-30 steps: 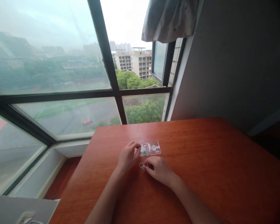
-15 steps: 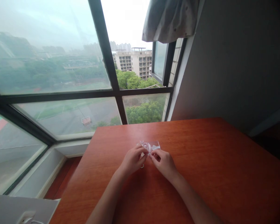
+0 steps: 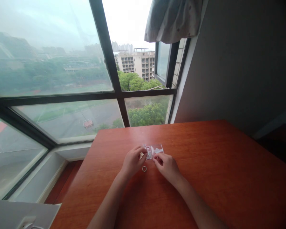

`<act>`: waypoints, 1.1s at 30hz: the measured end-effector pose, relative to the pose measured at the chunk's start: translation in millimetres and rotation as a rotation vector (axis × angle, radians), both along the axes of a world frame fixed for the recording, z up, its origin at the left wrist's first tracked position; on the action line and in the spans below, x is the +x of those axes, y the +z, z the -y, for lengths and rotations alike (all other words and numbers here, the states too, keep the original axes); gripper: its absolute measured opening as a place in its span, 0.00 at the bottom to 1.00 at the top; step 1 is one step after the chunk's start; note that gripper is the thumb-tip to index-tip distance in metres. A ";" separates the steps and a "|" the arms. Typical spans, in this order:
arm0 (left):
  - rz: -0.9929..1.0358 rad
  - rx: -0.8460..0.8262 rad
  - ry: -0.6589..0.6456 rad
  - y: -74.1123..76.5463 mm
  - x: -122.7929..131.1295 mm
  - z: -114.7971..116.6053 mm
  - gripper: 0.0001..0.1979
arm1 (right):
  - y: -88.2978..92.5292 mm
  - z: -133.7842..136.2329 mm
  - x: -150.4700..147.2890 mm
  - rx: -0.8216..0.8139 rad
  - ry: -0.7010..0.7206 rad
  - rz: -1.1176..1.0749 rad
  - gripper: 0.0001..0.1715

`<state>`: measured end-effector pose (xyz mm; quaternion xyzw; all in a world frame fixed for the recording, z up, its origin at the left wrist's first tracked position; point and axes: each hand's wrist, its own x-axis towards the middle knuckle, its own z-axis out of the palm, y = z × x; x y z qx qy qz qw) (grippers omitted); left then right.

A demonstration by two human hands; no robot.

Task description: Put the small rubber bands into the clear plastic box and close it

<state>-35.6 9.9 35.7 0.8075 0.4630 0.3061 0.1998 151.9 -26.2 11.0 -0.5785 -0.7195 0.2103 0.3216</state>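
Observation:
A small clear plastic case (image 3: 148, 155) lies spread out on the table, with small ring-like pieces in its left part. Its right half is a clear flap (image 3: 158, 149) with a whitish patch. My left hand (image 3: 132, 161) is at the case's left side, thumb and forefinger curled together; whatever they hold is hidden. Pale beaded bits (image 3: 141, 155) show through the gap between those fingers. My right hand (image 3: 166, 164) is closed in a pinch by the flap's lower edge, its fingertips too small to read. Between the wrists lies a loose ring (image 3: 144, 169).
The reddish wooden table (image 3: 216, 165) extends to both sides, its far edge close to the window frame (image 3: 124, 108). A curtain (image 3: 173, 22) hangs above at the right. A grey wall (image 3: 235, 73) stands at the right.
My left hand has drawn back to the left, away from my right fingertips, uncovering more of the case and the loose ring. The right hand has hardly moved.

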 end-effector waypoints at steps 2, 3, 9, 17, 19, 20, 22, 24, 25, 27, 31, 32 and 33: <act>-0.005 0.028 0.049 0.4 -0.9 -0.5 0.07 | 0.3 0.7 0.0 -0.004 0.005 0.010 0.09; -0.009 0.040 0.068 0.4 -1.0 -0.6 0.07 | 0.5 1.0 0.0 -0.008 0.006 0.017 0.09; -0.035 0.059 0.101 -2.4 0.6 0.5 0.06 | 1.4 1.6 -0.3 -0.021 0.025 0.042 0.08; -0.065 0.039 0.117 -4.0 -2.3 -0.8 0.07 | 2.1 1.5 -0.6 -0.038 0.046 0.078 0.07; -0.060 0.037 0.122 -3.8 -4.2 -1.7 0.07 | 2.9 2.0 -1.0 -0.057 0.051 0.092 0.07; -0.056 0.035 0.122 -3.7 -5.1 -2.2 0.07 | 3.4 2.4 -1.4 -0.067 0.055 0.101 0.07; -0.046 0.035 0.125 -3.3 -6.8 -3.0 0.08 | 4.3 3.5 -2.8 -0.080 0.068 0.118 0.07; -0.037 0.037 0.133 -3.0 -8.1 -3.7 0.08 | 4.7 5.0 -4.9 -0.082 0.087 0.134 0.07; -0.034 0.038 0.136 -2.9 -8.5 -4.0 0.08 | 4.7 5.7 -6.3 -0.080 0.097 0.141 0.06; -0.030 0.035 0.138 -2.9 -8.8 -4.3 0.08 | 3.8 7.3 -9.5 -0.073 0.117 0.153 0.06; -0.022 0.044 0.147 -2.8 -8.7 -4.2 0.08 | 0.6 9.6 -16.1 -0.074 0.127 0.172 0.07; -0.020 0.047 0.148 -2.6 -8.6 -4.1 0.08 | -0.1 9.9 -17.4 -0.073 0.126 0.177 0.08; -0.021 0.046 0.146 -2.4 -8.6 -4.0 0.08 | -0.8 10.2 -18.6 -0.072 0.123 0.183 0.08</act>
